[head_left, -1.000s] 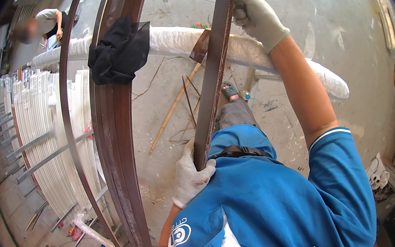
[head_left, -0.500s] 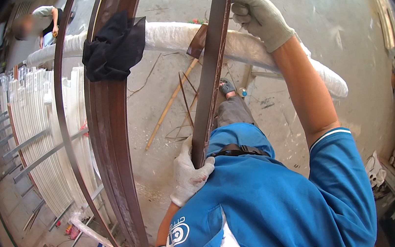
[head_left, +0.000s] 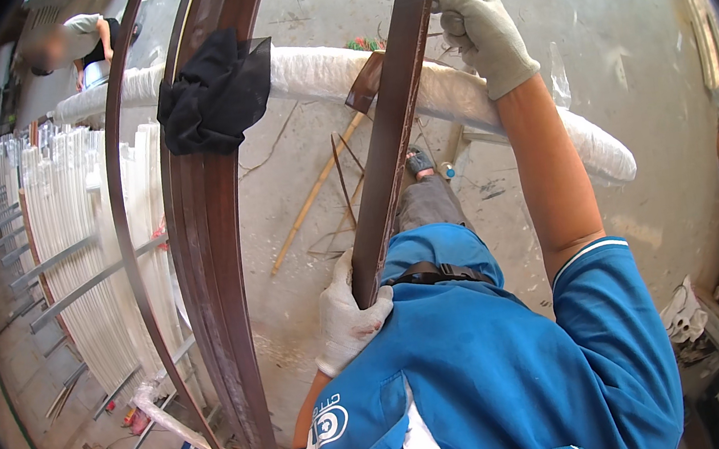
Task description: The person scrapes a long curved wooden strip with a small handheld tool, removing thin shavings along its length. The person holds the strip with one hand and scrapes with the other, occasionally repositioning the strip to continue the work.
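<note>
A long dark brown strip (head_left: 388, 131) is standing nearly upright before the person, leaning over a white padded rail (head_left: 487, 92). The left hand (head_left: 348, 316) is clenching its lower end, and the right hand (head_left: 479, 26) is grasping it higher up, likely steadying its length. More curved brown strips (head_left: 209, 243) are leaning alongside, a black cloth (head_left: 213, 94) draped over them.

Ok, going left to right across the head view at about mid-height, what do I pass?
White strips on the rack → thin curved brown strip → stacked brown curved strips → left hand gripping the brown bar → right hand.
</note>
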The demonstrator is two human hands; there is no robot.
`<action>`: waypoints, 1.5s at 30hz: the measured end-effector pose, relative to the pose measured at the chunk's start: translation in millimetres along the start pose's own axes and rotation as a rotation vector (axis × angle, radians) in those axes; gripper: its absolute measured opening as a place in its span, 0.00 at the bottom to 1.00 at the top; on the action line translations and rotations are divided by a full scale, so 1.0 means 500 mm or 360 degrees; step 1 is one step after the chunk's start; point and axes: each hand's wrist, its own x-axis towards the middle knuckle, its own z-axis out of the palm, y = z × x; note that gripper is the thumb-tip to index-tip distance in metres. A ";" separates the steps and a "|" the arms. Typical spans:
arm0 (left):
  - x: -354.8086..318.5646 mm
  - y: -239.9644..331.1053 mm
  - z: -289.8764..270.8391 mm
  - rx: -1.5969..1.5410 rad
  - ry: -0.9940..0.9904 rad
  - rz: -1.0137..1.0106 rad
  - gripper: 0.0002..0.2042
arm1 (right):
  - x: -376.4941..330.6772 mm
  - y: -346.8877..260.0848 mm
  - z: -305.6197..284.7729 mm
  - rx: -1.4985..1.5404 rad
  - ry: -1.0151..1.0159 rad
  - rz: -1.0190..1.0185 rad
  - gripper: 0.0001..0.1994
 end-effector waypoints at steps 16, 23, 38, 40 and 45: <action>-0.002 0.028 0.012 0.0360 0.0120 -0.0023 0.24 | -0.024 -0.030 -0.015 -0.0728 0.0021 -0.0306 0.09; 0.001 0.011 0.014 0.0222 0.0115 0.0014 0.30 | -0.032 -0.022 -0.037 -0.0444 -0.0080 -0.0406 0.08; 0.005 0.009 -0.002 -0.0003 -0.0044 0.0042 0.30 | -0.058 0.002 0.012 -0.1472 0.0285 -0.1433 0.10; 0.008 0.002 -0.004 -0.0087 -0.0068 0.0030 0.30 | -0.064 0.004 0.016 -0.1542 0.0286 -0.1561 0.11; 0.011 0.002 -0.010 -0.0195 -0.0135 -0.0003 0.30 | -0.069 0.009 0.020 -0.1398 0.0272 -0.1431 0.13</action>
